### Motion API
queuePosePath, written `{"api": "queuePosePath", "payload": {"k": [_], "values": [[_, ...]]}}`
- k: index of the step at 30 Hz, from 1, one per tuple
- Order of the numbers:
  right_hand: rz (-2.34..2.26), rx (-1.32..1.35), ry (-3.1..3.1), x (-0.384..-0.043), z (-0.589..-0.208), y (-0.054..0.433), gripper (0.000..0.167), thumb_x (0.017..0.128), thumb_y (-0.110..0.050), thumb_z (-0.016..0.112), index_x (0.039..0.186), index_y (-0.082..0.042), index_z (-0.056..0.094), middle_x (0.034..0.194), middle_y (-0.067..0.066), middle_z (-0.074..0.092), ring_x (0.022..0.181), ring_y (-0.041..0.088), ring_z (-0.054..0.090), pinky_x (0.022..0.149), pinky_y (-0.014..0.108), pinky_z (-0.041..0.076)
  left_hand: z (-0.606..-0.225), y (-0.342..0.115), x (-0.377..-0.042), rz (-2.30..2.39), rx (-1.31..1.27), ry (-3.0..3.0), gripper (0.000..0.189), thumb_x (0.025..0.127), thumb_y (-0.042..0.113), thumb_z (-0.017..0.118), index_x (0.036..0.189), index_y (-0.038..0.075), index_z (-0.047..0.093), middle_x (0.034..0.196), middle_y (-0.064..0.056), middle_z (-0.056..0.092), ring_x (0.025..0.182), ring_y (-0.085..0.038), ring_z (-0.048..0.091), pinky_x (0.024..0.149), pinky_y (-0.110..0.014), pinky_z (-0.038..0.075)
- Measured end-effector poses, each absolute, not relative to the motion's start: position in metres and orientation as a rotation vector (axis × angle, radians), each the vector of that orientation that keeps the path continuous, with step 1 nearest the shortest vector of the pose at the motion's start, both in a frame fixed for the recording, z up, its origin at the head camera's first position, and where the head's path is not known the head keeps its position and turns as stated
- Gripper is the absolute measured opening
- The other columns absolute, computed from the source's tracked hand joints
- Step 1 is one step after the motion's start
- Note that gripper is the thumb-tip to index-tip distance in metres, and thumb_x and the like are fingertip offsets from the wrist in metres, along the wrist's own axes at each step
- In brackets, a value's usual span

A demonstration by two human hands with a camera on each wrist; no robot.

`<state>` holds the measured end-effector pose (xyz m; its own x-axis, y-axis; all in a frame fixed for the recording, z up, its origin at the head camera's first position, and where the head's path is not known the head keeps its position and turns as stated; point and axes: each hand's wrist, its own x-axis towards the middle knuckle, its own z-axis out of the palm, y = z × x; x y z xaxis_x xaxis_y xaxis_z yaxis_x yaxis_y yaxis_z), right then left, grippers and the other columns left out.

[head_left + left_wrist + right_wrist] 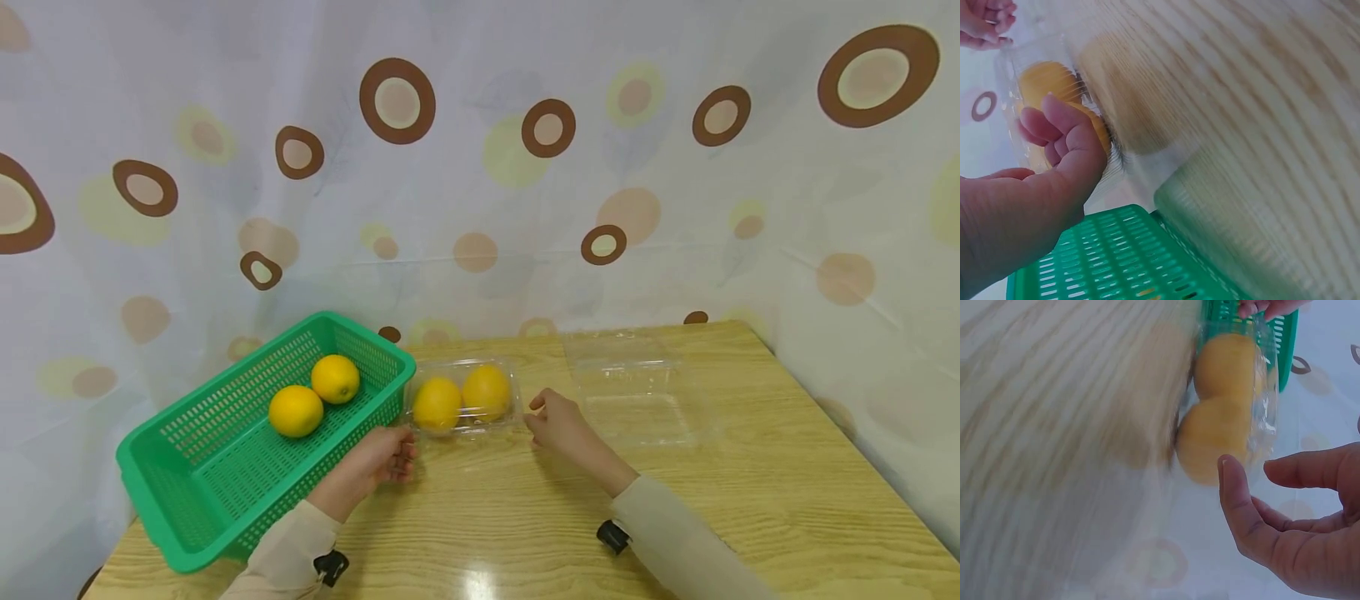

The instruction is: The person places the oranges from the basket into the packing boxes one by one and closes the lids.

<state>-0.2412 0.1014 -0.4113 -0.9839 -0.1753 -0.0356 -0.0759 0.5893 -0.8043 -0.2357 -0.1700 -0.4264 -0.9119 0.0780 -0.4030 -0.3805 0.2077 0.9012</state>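
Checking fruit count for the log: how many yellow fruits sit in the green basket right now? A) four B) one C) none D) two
D: the head view shows two yellow fruits lying in the green basket, while two more sit in the clear plastic box beside it.

Left hand [384,461] forward, fingers loosely curled, holding nothing. Right hand [557,423] forward, fingers relaxed, thumb apart, empty. Both forearms sleeved, hands well apart.
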Motion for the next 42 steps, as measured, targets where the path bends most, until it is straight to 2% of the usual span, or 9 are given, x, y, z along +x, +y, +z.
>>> {"api": "queuePosePath", "payload": {"k": [4,8,12,17,26,28,31,35,42], "values": [[-1.316,-0.308,2.786,-0.238,-0.406,0.125,0.015,0.094,-0.004,0.056,0.101,0.01,0.059,0.082,0.012,0.06,0.067,0.022,0.062,0.058,0.031,0.051,-0.424,-0.171,-0.23,1.665,-0.232,2.189,0.024,0.099,0.012,0.039,0.103,-0.007,0.053,0.072,-0.004,0.056,0.059,-0.014,0.052,0.06,-0.03,0.048],[-1.227,-0.37,2.911,-0.237,-0.398,0.153,0.017,0.095,-0.005,0.056,0.1,0.009,0.062,0.087,0.014,0.063,0.076,0.025,0.062,0.066,0.038,0.053,-0.422,-0.172,-0.224,1.519,-0.172,2.277,0.022,0.097,0.011,0.042,0.1,-0.007,0.055,0.075,-0.008,0.059,0.06,-0.015,0.054,0.059,-0.031,0.05],[-1.085,-0.376,3.094,-0.234,-0.392,0.182,0.024,0.095,-0.005,0.055,0.108,0.014,0.06,0.099,0.024,0.061,0.089,0.038,0.06,0.077,0.048,0.05,-0.418,-0.173,-0.217,1.343,-0.036,2.373,0.021,0.097,0.01,0.045,0.096,-0.007,0.057,0.079,-0.01,0.06,0.064,-0.017,0.054,0.06,-0.031,0.052],[-0.892,-0.272,3.259,-0.235,-0.392,0.224,0.036,0.095,-0.005,0.052,0.12,0.021,0.05,0.117,0.04,0.048,0.103,0.055,0.051,0.083,0.061,0.045,-0.412,-0.172,-0.209,1.214,0.166,2.417,0.02,0.095,0.006,0.047,0.092,-0.007,0.061,0.075,-0.009,0.059,0.063,-0.016,0.052,0.06,-0.03,0.049],[-0.689,-0.115,3.197,-0.242,-0.404,0.282,0.042,0.092,-0.003,0.048,0.116,0.031,0.042,0.111,0.05,0.047,0.088,0.058,0.055,0.071,0.058,0.049,-0.394,-0.17,-0.203,1.097,0.391,2.382,0.022,0.094,0.0,0.045,0.087,-0.011,0.062,0.076,-0.01,0.06,0.064,-0.016,0.051,0.064,-0.035,0.051],[-0.667,-0.108,3.176,-0.243,-0.406,0.287,0.04,0.091,-0.002,0.048,0.113,0.031,0.044,0.111,0.048,0.049,0.092,0.058,0.055,0.074,0.058,0.049,-0.389,-0.17,-0.203,1.069,0.419,2.382,0.021,0.094,0.0,0.046,0.087,-0.011,0.063,0.076,-0.011,0.061,0.064,-0.016,0.052,0.066,-0.036,0.052],[-0.693,-0.102,3.145,-0.245,-0.409,0.291,0.038,0.09,0.0,0.045,0.112,0.031,0.047,0.108,0.046,0.052,0.073,0.042,0.061,0.065,0.048,0.051,-0.381,-0.17,-0.203,1.035,0.461,2.398,0.021,0.095,0.001,0.046,0.089,-0.01,0.064,0.077,-0.01,0.061,0.066,-0.017,0.054,0.066,-0.037,0.052],[-0.768,-0.082,3.127,-0.246,-0.415,0.292,0.038,0.09,0.002,0.042,0.115,0.03,0.047,0.106,0.045,0.054,0.055,0.02,0.048,0.053,0.034,0.043,-0.371,-0.175,-0.205,1.018,0.547,2.437,0.022,0.096,0.003,0.046,0.091,-0.008,0.065,0.078,-0.009,0.062,0.07,-0.019,0.058,0.065,-0.033,0.051],[-0.947,-0.05,3.086,-0.246,-0.417,0.285,0.039,0.092,0.0,0.043,0.119,0.029,0.046,0.109,0.044,0.054,0.051,0.016,0.046,0.048,0.031,0.039,-0.353,-0.188,-0.209,1.008,0.518,2.462,0.023,0.099,0.005,0.044,0.095,-0.004,0.065,0.084,-0.008,0.062,0.075,-0.02,0.057,0.066,-0.031,0.049]]}}
